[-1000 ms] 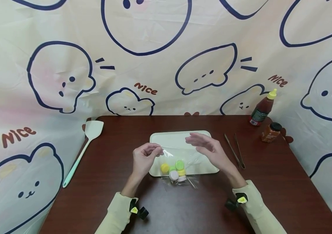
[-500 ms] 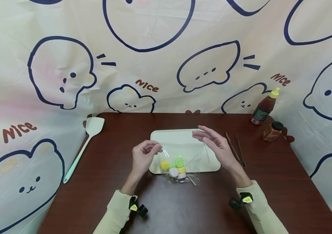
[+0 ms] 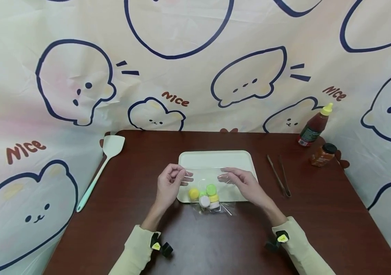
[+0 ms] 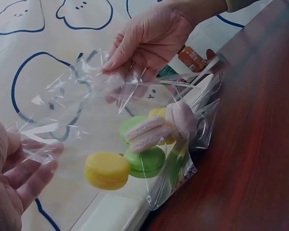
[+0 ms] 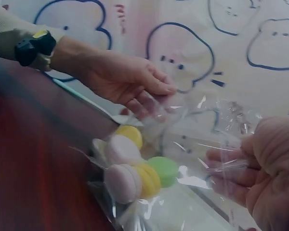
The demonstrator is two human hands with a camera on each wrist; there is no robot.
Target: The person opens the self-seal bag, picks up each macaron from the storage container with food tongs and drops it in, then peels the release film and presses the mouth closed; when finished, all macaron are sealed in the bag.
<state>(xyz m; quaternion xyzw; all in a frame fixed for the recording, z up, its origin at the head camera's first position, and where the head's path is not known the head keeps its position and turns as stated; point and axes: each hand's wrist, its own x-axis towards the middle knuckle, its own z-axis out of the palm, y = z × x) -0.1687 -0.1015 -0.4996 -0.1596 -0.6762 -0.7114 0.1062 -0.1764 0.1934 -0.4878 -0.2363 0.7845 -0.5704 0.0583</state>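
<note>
A clear plastic bag point(image 3: 205, 176) hangs between the two hands, its top edge stretched across. My left hand point(image 3: 168, 188) pinches the bag's left edge between thumb and fingers. On the other side my right hand point(image 3: 248, 187) pinches the right edge, its fingers showing through the film in the right wrist view. Several macarons lie at the bottom of the bag: a yellow macaron point(image 4: 107, 171), a green macaron point(image 4: 144, 162) and a pale pink macaron point(image 5: 123, 183) are among them. Behind the bag, a white rectangular tray point(image 3: 216, 156) rests on the table, overlapped by it in the head view.
To the right of the tray lie metal tongs point(image 3: 281, 179). A red sauce bottle point(image 3: 311, 130) with a yellow cap and a small spice jar point(image 3: 322, 156) stand at the back right. A pale spatula point(image 3: 107, 154) lies along the left edge of the brown table point(image 3: 202, 244).
The right hand was apart from the bag's edge with its fingers spread, moved slightly right, then came back left and down and took hold of the bag. The left hand kept its pinch.
</note>
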